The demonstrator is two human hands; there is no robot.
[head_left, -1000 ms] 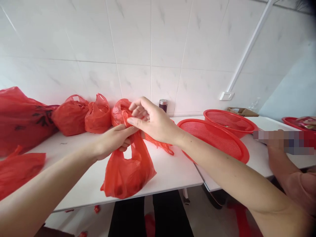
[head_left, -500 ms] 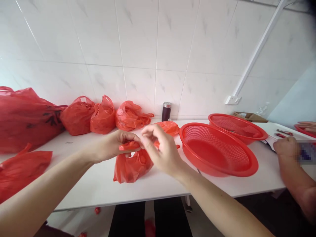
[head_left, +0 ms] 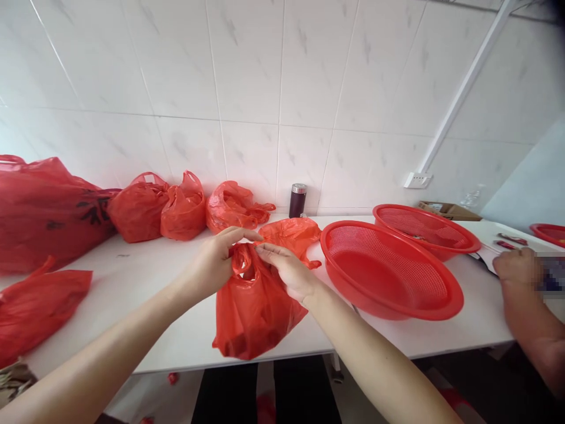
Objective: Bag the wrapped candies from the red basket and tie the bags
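Observation:
A filled red plastic bag [head_left: 256, 309] hangs over the front edge of the white table [head_left: 145, 306]. My left hand [head_left: 218, 259] pinches its top from the left. My right hand [head_left: 286, 271] holds the top from the right, fingertips meeting the left hand's at the bag's handles. Behind my hands lies another crumpled red bag [head_left: 293, 232].
Several tied red bags [head_left: 156, 206] line the tiled wall at left, with a big red bag [head_left: 44, 206] beyond them and a flatter one [head_left: 37, 306] near the edge. A dark flask [head_left: 297, 200] stands by the wall. Two red colander baskets [head_left: 388, 271] sit right. Another person's hand [head_left: 514, 265] rests far right.
The bag has been lifted and pulled toward the table's front edge; both hands have shifted from twisting its top to holding the handles apart. The other person's hand has barely moved.

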